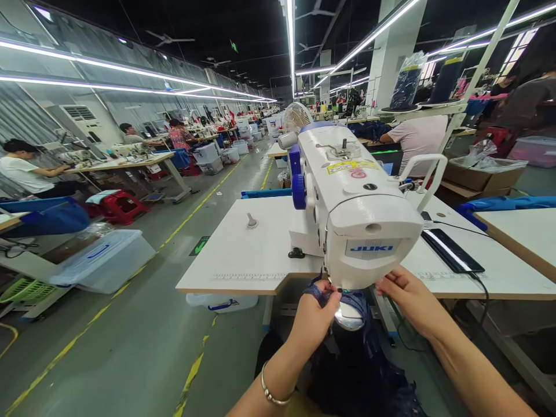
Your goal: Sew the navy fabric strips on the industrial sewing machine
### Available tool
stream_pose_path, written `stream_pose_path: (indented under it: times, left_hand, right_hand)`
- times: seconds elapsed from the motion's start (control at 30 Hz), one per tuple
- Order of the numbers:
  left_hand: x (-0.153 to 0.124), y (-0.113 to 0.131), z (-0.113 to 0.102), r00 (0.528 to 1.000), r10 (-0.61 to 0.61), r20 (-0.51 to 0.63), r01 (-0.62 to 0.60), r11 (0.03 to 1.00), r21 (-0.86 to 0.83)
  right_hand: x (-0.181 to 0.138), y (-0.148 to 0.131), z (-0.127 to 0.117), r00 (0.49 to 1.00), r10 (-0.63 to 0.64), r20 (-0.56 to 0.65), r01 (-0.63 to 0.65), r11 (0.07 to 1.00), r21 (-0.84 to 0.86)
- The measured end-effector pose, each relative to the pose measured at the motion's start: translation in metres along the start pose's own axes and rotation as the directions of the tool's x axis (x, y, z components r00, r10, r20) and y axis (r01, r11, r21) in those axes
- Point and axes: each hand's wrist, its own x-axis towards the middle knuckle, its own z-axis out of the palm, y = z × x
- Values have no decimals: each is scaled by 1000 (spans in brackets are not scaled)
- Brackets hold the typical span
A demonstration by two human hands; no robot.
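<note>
A white JUKI sewing machine [369,231] stands before me, its head end towards me. Under the head, my left hand [315,318] pinches dark navy fabric [362,301] with thumb and fingers. The fabric lies around the shiny metal end of the machine's arm [348,316] and hangs down towards my lap. My right hand [406,298] is at the lower right of the head, its fingers pressed together. Whatever is between those fingertips is too small to make out. The needle area is mostly hidden behind the head and my left hand.
The white tabletop [243,249] carries a small grey object [252,220] at left and a black phone [453,250] with a cable at right. Thread cones [406,87] stand above. Plastic boxes [104,260] line the aisle; other people sit at machines on both sides.
</note>
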Motion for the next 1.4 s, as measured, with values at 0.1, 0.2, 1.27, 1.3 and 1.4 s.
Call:
stream_pose_path:
  times: [0.1,0.2,1.27,1.3,1.4]
  left_hand:
    - [1,-2,2,1000,20,-17,-20,1000,14]
    - [1,-3,3,1000,26,-15,-26,1000,13]
    - [2,-4,4,998,62,-32,-62,998,-3]
    - [3,-3,4,998,56,-34,-56,998,-5]
    - [4,-1,4,999,38,-30,-39,999,-19]
  right_hand:
    - [-17,0,17,999,35,5,-35,999,0]
    - [-19,3,23,999,42,13,-42,998,-38]
    - [-18,14,33,881,-468,71,426,719,-550]
    - [-18,13,33,889,-455,63,413,732,-542]
    - [-16,11,32,910,-409,72,383,759,-526]
